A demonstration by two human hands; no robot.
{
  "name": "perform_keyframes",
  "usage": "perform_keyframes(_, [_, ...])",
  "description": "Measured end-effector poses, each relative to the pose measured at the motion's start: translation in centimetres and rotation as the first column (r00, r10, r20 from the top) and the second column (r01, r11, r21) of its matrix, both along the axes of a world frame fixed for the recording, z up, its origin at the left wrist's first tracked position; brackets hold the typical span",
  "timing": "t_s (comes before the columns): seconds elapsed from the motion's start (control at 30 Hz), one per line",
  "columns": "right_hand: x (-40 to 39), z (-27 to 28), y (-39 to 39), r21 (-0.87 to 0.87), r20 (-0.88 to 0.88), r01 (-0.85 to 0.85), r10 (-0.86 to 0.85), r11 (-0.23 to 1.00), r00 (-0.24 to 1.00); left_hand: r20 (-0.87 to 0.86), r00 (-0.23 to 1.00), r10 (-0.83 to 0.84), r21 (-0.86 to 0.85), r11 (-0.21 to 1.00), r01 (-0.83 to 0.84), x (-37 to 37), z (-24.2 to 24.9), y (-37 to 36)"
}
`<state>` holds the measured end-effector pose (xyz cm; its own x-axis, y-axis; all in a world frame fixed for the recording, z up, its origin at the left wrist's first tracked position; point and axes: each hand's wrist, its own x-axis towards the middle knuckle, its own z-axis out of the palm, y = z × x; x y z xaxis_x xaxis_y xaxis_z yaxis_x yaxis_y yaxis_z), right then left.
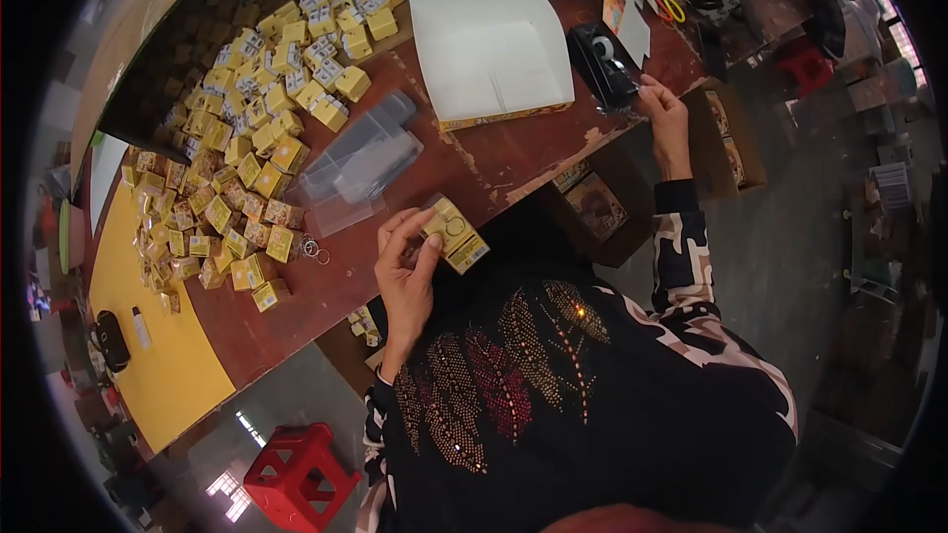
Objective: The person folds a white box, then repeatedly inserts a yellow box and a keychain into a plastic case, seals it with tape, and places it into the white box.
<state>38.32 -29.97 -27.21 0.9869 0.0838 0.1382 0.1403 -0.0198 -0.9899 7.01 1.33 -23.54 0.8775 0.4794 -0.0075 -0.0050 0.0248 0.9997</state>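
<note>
The left hand (407,266) was closed around a small yellow printed cardboard box (468,251), thumb on the near face and fingers behind its edge. A round metal ring (454,225) showed against the box's upper face. The box was held just off the near edge of the worn red-brown desk (474,153), above the person's lap.

The right hand (668,123) was raised at the end of a black tape dispenser (598,57), its thumb and index fingertips brought together; whether a strip of tape was between them could not be told.

Left of the dispenser stood an open white-lined cardboard box (494,54), its lid up. Clear plastic trays (380,153) lay overlapped on the desk between that box and a large heap of small yellow boxes (252,114). Loose metal rings (314,249) lay beside the heap's near edge. A yellow sheet (178,336) covered the desk's left end, with a black case (112,341) and a small white tube (141,328) near its outer edge.
</note>
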Motion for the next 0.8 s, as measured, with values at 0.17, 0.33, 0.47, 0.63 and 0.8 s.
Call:
perform_keyframes(0.17, [-0.7, -2.8, 0.3, 0.07, -0.045, 0.047, -0.044, 0.996, 0.998, 0.024, 0.999, 0.026, -0.189, 0.982, -0.021, 0.1, -0.7, 0.2])
perform_keyframes(0.33, [-0.5, -2.7, 0.7, -0.046, 0.077, 0.133, -0.129, 0.99, 0.989, -0.004, 0.994, 0.105, -0.492, 0.866, -0.093, 0.4, 0.8, -0.1])
perform_keyframes(0.47, [0.7, -4.5, -1.4, -0.118, 0.176, 0.181, -0.159, 0.976, 0.971, 0.092, 0.987, 0.131, -0.703, 0.71, -0.029, 0.8, 1.6, 0.1])
perform_keyframes(0.63, [-6.7, 3.3, 4.5, -0.1, 0.27, -0.026, 0.052, 0.995, 0.962, 0.06, 0.975, 0.212, -0.665, 0.737, -0.12, 0.8, 1.6, 0.2])
perform_keyframes(0.8, [-16.8, 7.3, 12.5, 0.086, -0.026, -0.53, 0.534, 0.844, 0.845, 0.112, 0.952, 0.284, -0.488, 0.85, -0.196, 1.2, 2.1, -0.6])
